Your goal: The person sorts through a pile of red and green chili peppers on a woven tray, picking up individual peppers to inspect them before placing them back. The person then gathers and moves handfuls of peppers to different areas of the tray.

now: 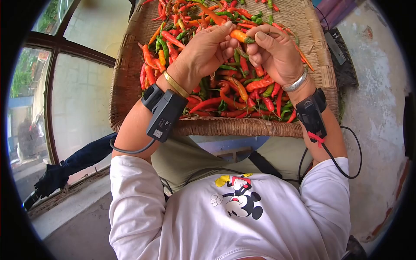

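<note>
An orange chili pepper [239, 34] with a green stem end is raised over the basket. My left hand [206, 52] is closed around its middle, thumb on top. At the stem end, my right hand [277, 54] is closed in a pinch, its thumb and forefinger against the green cap; its fingertips are partly hidden. Below both hands lies a heap of red, orange and green chili peppers [234, 91] in a woven basket [225, 127]. The heap thins out towards the far side.
The basket rests near my lap. Left of me are a framed window [86, 86] and a dark folded umbrella [82, 158]. Black devices with cables are strapped to my left forearm [167, 115] and right forearm [310, 117]. A worn wall [377, 130] is at the right.
</note>
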Tool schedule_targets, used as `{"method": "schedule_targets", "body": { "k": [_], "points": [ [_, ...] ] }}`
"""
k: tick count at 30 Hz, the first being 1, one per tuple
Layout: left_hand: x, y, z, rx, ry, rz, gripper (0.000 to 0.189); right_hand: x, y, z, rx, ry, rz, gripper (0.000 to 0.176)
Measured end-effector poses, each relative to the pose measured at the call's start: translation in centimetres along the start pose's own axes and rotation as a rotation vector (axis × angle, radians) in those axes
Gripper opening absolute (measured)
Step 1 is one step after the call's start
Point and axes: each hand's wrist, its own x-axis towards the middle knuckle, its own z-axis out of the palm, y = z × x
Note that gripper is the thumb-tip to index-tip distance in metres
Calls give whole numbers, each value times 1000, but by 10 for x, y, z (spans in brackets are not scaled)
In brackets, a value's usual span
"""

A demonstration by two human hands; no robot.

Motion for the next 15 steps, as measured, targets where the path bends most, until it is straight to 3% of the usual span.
{"method": "schedule_targets", "body": {
  "k": [2, 5, 7, 9, 11, 13, 14, 15],
  "points": [
    [-4, 5, 3, 72, -46, -55, 17, -2, -1, -1, -17, -114, 96, 28],
    [1, 19, -8, 298, -66, -102, 20, 1, -1, -1, 17, -27, 49, 35],
    [12, 38, -20, 316, -132, -7, 22, 4, 0, -10, 1, 19, 8, 38],
    [24, 62, -24, 113, -112, 204, 24, 6, 0, -21, 77, 111, 14, 38],
    [24, 69, -18, -92, 104, 445, 23, 7, 1, -29, 75, 129, 1, 37],
    [30, 76, -34, -118, 225, 404, 32, 7, 0, -30, -32, 335, 56, 34],
    [32, 72, -42, -118, 224, 402, 32, 8, -1, -31, -32, 337, 55, 34],
    [30, 67, -42, 98, 128, 323, 33, 8, -2, -31, -164, 332, 132, 32]
  ]
}}
